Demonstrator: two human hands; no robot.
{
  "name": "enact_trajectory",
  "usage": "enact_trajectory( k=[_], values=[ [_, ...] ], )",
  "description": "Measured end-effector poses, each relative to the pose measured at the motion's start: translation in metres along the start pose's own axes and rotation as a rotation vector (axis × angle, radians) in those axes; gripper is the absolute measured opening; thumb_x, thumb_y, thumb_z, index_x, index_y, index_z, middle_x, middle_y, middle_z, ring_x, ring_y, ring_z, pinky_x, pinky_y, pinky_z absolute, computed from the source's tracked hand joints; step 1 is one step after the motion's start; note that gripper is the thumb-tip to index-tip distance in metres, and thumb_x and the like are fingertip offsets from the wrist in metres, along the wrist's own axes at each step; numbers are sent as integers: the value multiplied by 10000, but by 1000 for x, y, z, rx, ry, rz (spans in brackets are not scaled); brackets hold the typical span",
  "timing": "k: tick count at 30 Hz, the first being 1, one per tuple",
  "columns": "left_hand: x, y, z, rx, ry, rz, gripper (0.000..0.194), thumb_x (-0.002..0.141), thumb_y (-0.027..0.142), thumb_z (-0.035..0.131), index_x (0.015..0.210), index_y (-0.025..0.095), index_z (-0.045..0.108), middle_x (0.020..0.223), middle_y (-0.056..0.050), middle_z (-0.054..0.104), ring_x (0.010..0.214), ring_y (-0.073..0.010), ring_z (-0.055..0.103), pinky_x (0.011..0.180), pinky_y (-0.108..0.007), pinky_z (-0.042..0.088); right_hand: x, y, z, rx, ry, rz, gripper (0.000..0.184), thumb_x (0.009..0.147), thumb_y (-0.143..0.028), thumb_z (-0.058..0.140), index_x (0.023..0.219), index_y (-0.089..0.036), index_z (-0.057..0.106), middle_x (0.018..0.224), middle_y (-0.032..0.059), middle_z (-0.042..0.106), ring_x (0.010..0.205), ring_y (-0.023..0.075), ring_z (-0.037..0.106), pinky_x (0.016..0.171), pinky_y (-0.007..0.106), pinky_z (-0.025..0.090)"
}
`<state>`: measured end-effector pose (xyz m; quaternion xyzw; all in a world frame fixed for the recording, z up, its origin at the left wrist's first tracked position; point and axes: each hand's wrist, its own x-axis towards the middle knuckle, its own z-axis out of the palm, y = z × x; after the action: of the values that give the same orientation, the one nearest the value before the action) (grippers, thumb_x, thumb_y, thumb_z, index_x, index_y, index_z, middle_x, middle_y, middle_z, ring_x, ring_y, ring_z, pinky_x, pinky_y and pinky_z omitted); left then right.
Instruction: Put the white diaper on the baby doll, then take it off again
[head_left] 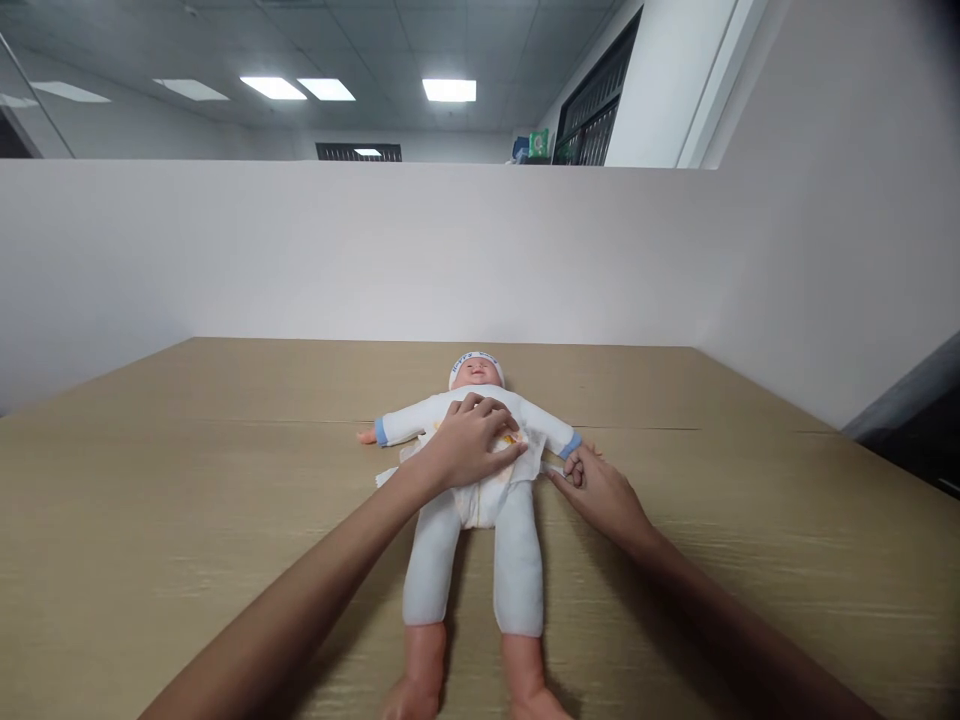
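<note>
A baby doll [519,570] in white clothes with blue cuffs and a white headband lies on its back, feet toward me. A white diaper [484,507] with a coloured print sits around its hips, between the legs. My left hand [469,440] rests across the diaper's front at the doll's belly, fingers spread and lying flat. Beside the doll's cuff on the right, my right hand [606,497] pinches a white diaper tab [552,468] with curled fingers. On the other side, another tab [385,478] sticks out loose from the diaper.
The doll lies on a wide wood-toned table [225,540]. A white partition [420,250] rises behind the table's far edge, with a light wall [840,250] on the right. A dark object [915,420] stands beyond the table's right edge.
</note>
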<state>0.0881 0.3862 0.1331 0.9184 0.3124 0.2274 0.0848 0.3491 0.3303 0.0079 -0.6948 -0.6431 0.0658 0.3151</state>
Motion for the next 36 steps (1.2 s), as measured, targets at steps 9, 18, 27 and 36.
enact_trajectory(
  k=[9,18,27,36],
  values=[
    [4,-1,12,79,32,-92,421,902,573,753,1205,282,744,1347,-73,705,1301,-392,521,1116,-589,427,3,-4,-4,111,-26,107,350,860,-600,692,899,-271,579,699,-19,629,696,237,613,668,326,390],
    [2,-2,15,39,71,-115,429,871,561,774,1188,274,738,1303,-73,709,1268,-377,515,1110,-574,435,11,-16,-21,363,-145,48,464,917,-643,499,661,-256,494,648,-10,516,681,197,503,656,312,391],
    [0,-1,17,57,79,-104,423,852,491,776,1186,235,731,1307,-100,698,1258,-401,515,1111,-577,437,40,-84,-19,473,-180,-84,373,947,-517,563,700,-242,515,652,-44,504,652,163,465,640,301,365],
    [-3,-15,13,-118,32,-87,563,806,559,844,1237,241,672,1350,-101,699,1312,-422,515,1129,-616,424,19,-93,-3,502,36,-262,297,1044,-520,565,1054,-237,655,1084,80,708,986,246,660,910,392,556]
  ],
)
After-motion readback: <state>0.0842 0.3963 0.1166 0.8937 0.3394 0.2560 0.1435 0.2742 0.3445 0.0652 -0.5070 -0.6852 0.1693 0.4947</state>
